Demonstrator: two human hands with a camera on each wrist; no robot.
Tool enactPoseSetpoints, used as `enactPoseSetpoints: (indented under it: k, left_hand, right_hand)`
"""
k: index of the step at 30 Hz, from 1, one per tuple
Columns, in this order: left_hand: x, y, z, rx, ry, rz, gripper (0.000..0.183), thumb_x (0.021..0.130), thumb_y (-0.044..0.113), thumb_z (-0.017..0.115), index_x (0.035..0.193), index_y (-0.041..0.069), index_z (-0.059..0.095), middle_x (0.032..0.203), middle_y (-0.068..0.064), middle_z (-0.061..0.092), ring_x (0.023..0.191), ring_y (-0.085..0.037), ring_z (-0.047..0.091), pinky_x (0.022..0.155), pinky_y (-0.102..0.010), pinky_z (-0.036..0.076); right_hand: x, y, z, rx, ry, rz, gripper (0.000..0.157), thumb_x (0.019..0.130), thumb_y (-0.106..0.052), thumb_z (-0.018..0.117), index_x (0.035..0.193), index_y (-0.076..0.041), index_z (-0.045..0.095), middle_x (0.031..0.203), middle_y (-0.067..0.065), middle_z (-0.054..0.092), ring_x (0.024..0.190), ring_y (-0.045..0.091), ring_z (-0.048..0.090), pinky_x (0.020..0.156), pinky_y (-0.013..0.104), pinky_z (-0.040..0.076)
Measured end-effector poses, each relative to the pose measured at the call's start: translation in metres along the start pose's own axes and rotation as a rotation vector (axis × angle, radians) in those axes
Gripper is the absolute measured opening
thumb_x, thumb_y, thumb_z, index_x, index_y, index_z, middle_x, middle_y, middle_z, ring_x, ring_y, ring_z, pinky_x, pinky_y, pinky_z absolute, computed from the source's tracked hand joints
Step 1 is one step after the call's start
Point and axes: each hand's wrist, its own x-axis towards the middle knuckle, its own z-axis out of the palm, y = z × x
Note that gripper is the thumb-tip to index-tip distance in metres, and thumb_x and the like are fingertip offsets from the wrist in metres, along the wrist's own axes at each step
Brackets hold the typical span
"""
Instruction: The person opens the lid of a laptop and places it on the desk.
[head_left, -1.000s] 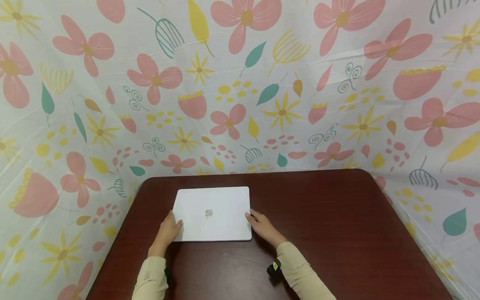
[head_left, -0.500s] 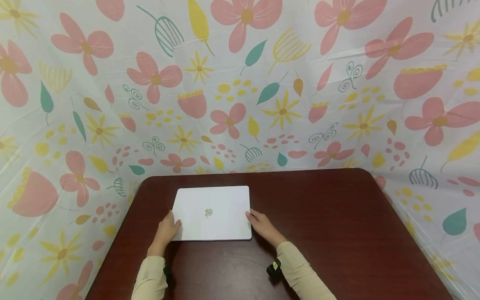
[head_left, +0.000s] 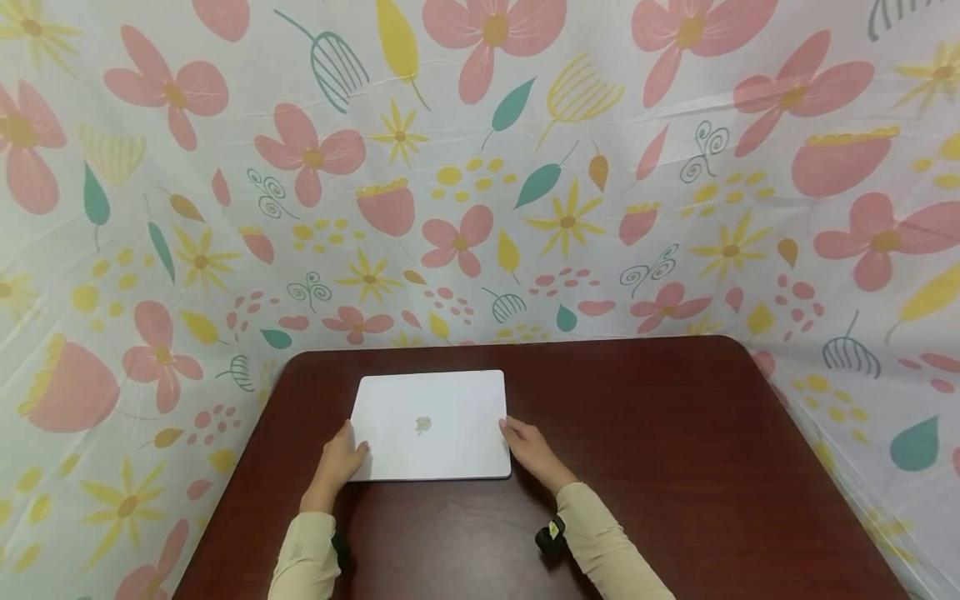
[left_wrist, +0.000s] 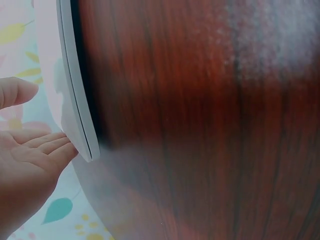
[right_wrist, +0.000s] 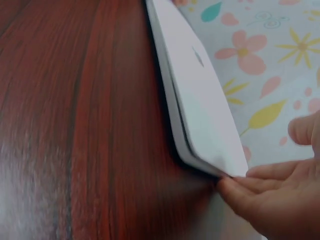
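Observation:
A closed silver laptop (head_left: 450, 446) with an apple logo lies flat on the dark red-brown table, left of its middle. My left hand (head_left: 337, 468) is at its left side; in the left wrist view the fingers (left_wrist: 47, 145) stretch straight against the side edge and the thumb stays raised off the lid. At the opposite side is my right hand (head_left: 534, 451). Its fingertips (right_wrist: 231, 187) touch the laptop's edge near a corner in the right wrist view, with the thumb held apart from the lid. Neither hand curls round the laptop.
The wooden table (head_left: 637, 433) has rounded far corners and extends well to the right of the laptop. Behind it and along the sides hangs a white cloth (head_left: 525, 250) printed with flowers and leaves. A black wrist camera (head_left: 551, 535) sits on the right wrist.
The laptop has shifted slightly to the right over the last half second, and both hands have moved with it. Before that it barely moved.

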Motion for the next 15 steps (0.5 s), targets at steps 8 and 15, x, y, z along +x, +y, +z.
enactPoseSetpoints:
  k: [8,15]
  left_hand:
    - [0.0006,0.0018,0.003,0.005,-0.014,0.016,0.065,0.085,0.017,0.052,0.131,-0.018,0.022,0.133,-0.034,0.026,0.124,-0.042,0.026,0.099,-0.051,0.025]
    - [0.0003,0.0038,0.0043,-0.014,-0.03,0.007,0.065,0.085,0.017,0.052,0.132,-0.015,0.022,0.135,-0.032,0.027,0.125,-0.04,0.026,0.099,-0.05,0.026]
  right_hand:
    - [-0.0004,-0.0014,-0.0012,0.012,0.078,0.027,0.054,0.093,-0.037,0.039,0.126,0.005,0.045,0.128,0.019,0.045,0.122,0.033,0.037,0.098,0.045,0.03]
    - [0.0002,-0.0008,-0.0029,0.036,0.106,0.049,0.052,0.094,-0.035,0.039,0.125,0.005,0.046,0.128,0.02,0.045,0.121,0.033,0.037,0.098,0.045,0.03]
